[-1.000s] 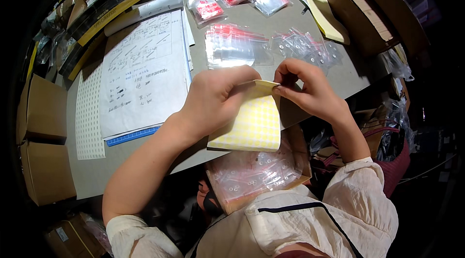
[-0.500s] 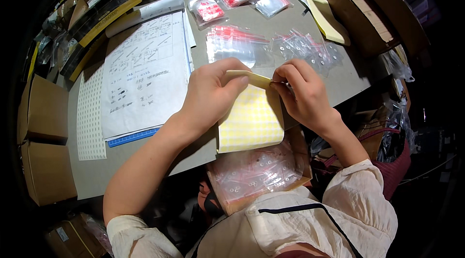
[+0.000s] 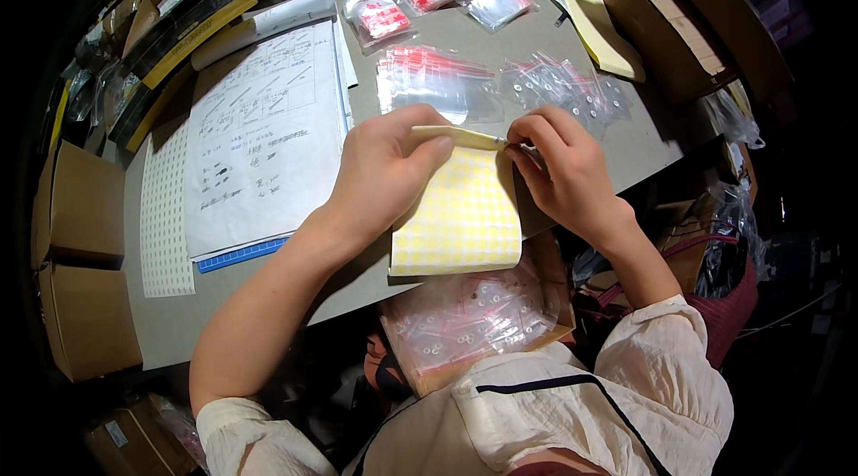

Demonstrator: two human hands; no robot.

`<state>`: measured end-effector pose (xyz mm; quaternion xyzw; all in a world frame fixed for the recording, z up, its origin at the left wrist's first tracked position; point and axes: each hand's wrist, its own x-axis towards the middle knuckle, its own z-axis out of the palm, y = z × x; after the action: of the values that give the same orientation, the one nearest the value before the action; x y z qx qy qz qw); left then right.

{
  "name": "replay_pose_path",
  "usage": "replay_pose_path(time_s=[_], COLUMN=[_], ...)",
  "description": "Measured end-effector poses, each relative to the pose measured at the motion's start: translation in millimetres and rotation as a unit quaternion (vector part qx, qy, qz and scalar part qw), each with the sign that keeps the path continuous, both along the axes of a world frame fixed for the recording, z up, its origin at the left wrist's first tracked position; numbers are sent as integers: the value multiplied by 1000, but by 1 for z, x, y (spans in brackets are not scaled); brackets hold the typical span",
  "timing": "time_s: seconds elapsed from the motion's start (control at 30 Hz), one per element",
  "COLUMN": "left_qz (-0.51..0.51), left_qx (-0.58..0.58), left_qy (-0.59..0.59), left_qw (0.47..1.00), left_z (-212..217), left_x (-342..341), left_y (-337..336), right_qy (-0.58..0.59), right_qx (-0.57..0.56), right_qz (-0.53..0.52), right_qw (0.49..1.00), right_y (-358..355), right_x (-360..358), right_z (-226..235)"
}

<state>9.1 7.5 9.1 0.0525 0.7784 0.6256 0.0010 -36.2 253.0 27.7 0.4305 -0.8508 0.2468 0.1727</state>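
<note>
A yellow sheet of small round stickers hangs over the near edge of the grey table, its top edge curled back. My left hand grips that curled top at the left. My right hand pinches the sheet's top right corner between thumb and fingertips. A small clear zip bag seems to be tucked under the right fingers, though I cannot tell for sure. Just beyond the hands lie a stack of clear zip bags with red strips and a heap of small bags holding metal parts.
A printed sheet with drawings over a blue ruler lies left, beside a white dotted sheet. A box of small filled bags rests on my lap. Cardboard boxes stand left, a yellow pad and cartons at right.
The yellow sheet has shifted slightly up and right, its top edge curled over further. My right hand has closed in on its top right corner.
</note>
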Motion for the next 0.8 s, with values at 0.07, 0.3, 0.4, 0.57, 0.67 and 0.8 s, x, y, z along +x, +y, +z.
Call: replay_pose_path(time_s=[0.07, 0.3, 0.4, 0.57, 0.67, 0.8], left_qz=[-4, -5, 0, -1, -1, 1], left_qx=[7, 8, -3, -29, -50, -83], left_qy=[-15, -25, -27, -4, -2, 2], left_qw=[1000, 1000, 1000, 1000, 999, 997], left_z=[-1, -9, -9, -9, -1, 1], left_x=[-1, -11, -9, -7, -6, -4], left_y=[-1, -6, -5, -5, -1, -3], right_qy=[48, -43, -267, -407, -243, -195], right_qx=[17, -8, -39, 75, 131, 260], right_qz=[13, 109, 61, 1, -16, -127], right_qw=[999, 993, 961, 911, 961, 937], right_y=[-1, 5, -2, -25, -22, -10], right_x=[1, -11, -46, -105, -119, -119], right_z=[0, 16, 31, 32, 10, 37])
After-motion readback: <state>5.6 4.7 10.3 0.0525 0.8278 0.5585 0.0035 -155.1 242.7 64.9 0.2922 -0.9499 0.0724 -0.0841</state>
